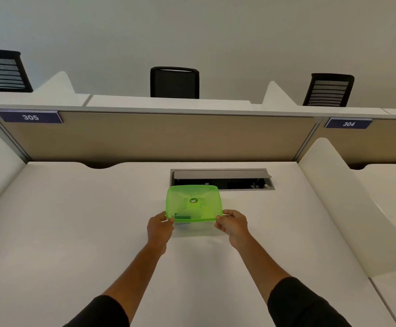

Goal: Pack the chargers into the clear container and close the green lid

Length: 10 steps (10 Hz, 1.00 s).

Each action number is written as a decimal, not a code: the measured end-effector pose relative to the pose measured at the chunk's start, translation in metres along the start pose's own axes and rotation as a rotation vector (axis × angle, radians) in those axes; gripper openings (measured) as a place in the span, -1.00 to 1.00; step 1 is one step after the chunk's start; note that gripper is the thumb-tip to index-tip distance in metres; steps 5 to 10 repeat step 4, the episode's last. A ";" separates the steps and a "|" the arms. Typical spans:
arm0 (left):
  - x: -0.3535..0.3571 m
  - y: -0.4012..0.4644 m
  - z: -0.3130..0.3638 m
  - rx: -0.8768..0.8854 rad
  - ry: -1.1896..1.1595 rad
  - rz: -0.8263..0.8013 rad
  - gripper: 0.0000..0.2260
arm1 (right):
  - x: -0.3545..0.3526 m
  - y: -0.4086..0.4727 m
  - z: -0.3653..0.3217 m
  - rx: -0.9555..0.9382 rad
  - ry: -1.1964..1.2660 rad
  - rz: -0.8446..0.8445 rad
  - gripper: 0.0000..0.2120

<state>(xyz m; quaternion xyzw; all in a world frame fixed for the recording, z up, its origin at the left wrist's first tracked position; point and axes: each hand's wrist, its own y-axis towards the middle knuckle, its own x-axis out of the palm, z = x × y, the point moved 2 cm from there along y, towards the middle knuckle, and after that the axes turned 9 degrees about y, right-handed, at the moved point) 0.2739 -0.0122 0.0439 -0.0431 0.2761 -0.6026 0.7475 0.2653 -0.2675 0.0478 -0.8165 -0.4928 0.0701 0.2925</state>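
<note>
A translucent green lid (194, 202) lies on top of the clear container (193, 228), whose pale near wall shows just below the lid. The container sits in the middle of the white desk (74, 232). My left hand (159, 228) grips the near left corner of lid and container. My right hand (233, 224) grips the near right corner. Through the green lid I make out dim dark shapes inside, but I cannot tell whether they are chargers. No charger lies loose on the desk.
Right behind the container is an open grey cable hatch (223, 179) set into the desk. A beige partition (157, 135) closes the back, white side dividers (334, 197) flank the desk, and black chairs (174, 82) stand beyond.
</note>
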 end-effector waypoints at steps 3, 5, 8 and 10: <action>0.001 0.011 0.016 -0.002 0.019 0.009 -0.72 | 0.009 0.013 -0.004 -0.057 -0.053 -0.028 -0.67; -0.004 -0.001 0.012 0.015 0.142 0.020 -0.58 | 0.006 0.008 0.000 -0.209 -0.340 0.052 -0.66; -0.004 -0.001 0.012 0.015 0.142 0.020 -0.58 | 0.006 0.008 0.000 -0.209 -0.340 0.052 -0.66; -0.004 -0.001 0.012 0.015 0.142 0.020 -0.58 | 0.006 0.008 0.000 -0.209 -0.340 0.052 -0.66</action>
